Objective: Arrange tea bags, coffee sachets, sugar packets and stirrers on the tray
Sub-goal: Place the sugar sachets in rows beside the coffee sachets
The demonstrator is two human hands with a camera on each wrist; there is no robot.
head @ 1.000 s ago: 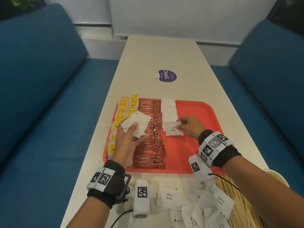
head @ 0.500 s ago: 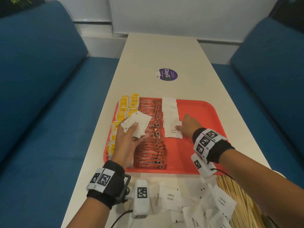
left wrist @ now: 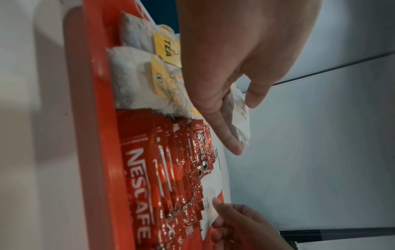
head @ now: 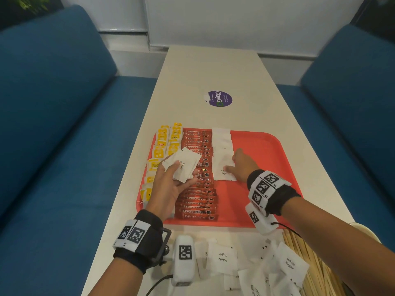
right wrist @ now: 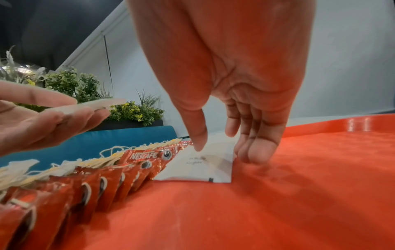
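Now the right hand [head: 242,165], fingers straight, presses the nearest white paper sugar packet [head: 224,174] flat on the red plastic tray [head: 267,189], at the near end of the sugar column just beside the row of red coffee sachets [head: 198,189]. Yellow-tagged tea bags [head: 160,154] line the tray's left edge. The left hand [head: 168,186] grasps a small stack of spare sugar packets [head: 183,165] above the sachets. Best, I judge, to square each packet's edge against the sachets, overlap evenly toward the tray's near edge, and feed one at a time. Pale wooden stirrers [head: 316,265] wait by the table's near right corner.
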